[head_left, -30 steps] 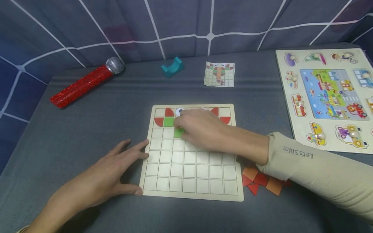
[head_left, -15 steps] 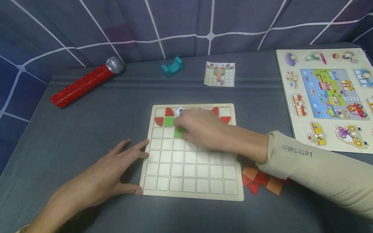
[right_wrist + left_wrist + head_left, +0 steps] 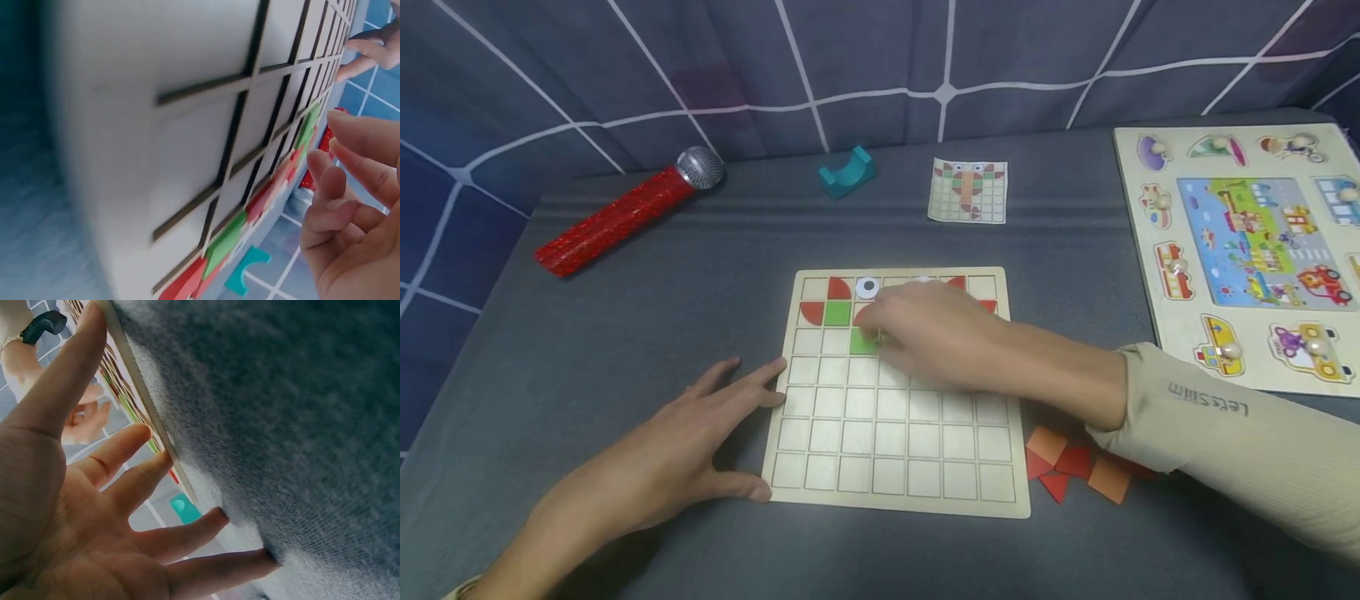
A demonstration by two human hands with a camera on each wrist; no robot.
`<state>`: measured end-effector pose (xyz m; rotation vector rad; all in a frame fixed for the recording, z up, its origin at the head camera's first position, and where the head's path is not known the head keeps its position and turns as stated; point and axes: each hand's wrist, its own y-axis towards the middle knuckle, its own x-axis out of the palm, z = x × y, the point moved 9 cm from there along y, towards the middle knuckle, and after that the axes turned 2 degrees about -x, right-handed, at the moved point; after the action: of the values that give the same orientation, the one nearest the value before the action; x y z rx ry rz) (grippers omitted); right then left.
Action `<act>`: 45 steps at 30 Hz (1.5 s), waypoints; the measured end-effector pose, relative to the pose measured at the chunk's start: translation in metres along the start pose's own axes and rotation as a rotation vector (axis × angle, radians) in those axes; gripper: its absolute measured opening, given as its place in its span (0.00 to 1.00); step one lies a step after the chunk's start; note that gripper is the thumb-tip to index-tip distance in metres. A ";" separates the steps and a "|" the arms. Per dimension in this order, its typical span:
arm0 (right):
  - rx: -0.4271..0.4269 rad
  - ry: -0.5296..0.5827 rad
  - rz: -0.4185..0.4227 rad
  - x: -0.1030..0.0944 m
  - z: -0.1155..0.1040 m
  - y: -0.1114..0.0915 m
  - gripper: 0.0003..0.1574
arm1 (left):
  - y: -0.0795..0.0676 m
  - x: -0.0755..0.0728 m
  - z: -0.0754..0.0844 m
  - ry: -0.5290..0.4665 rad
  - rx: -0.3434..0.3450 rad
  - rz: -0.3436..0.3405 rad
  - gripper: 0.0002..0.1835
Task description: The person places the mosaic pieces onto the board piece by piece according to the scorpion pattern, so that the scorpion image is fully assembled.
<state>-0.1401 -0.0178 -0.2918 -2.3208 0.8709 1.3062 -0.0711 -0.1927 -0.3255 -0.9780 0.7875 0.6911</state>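
A wooden grid board point(image 3: 876, 404) lies flat on the grey table. Its upper rows hold red quarter-round tiles, a green square point(image 3: 837, 314) and an eye disc point(image 3: 867, 288). My left hand point(image 3: 688, 442) has its fingers spread, with thumb and fingertips at the board's left edge. Over the upper middle of the board is my right hand point(image 3: 940, 333), its fingers relaxed close to a red quarter-round tile point(image 3: 862, 313) and a second green tile point(image 3: 862, 342). In the right wrist view that hand point(image 3: 356, 231) shows nothing between thumb and fingers. It hides several tiles in the head view.
Loose red and orange tiles point(image 3: 1108, 481) lie by the board's right edge, under the right sleeve. A printed pattern card point(image 3: 967, 192), a teal curved block point(image 3: 847, 172) and a red glitter microphone point(image 3: 617, 221) lie at the back. A knob puzzle point(image 3: 1172, 321) occupies the right side.
My right hand has shifted slightly right from the tile spot, uncovering the whole eye disc and part of a red quarter-round tile. My left hand stays at the board's edge.
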 end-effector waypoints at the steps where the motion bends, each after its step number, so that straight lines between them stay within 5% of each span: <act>1: 0.003 0.002 -0.003 -0.002 0.001 -0.005 0.15 | 0.000 0.001 0.000 -0.002 -0.006 -0.006 0.47; 17: 0.078 0.000 -0.032 -0.012 0.039 -0.104 0.19 | -0.003 0.001 -0.001 -0.002 0.003 0.000 0.46; 22: 0.112 -0.034 -0.108 -0.005 0.053 -0.125 0.23 | -0.004 -0.001 0.001 -0.008 0.027 0.026 0.46; 30: 0.163 -0.079 -0.172 0.002 0.062 -0.141 0.26 | -0.003 -0.001 0.001 -0.004 0.026 0.023 0.52; 45: 0.164 -0.179 -0.078 -0.003 0.059 -0.151 0.23 | -0.003 0.000 -0.001 0.001 0.016 0.015 0.50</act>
<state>-0.0808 0.1305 -0.3207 -2.0565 0.7900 1.3326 -0.0693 -0.1946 -0.3246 -0.9593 0.8001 0.6964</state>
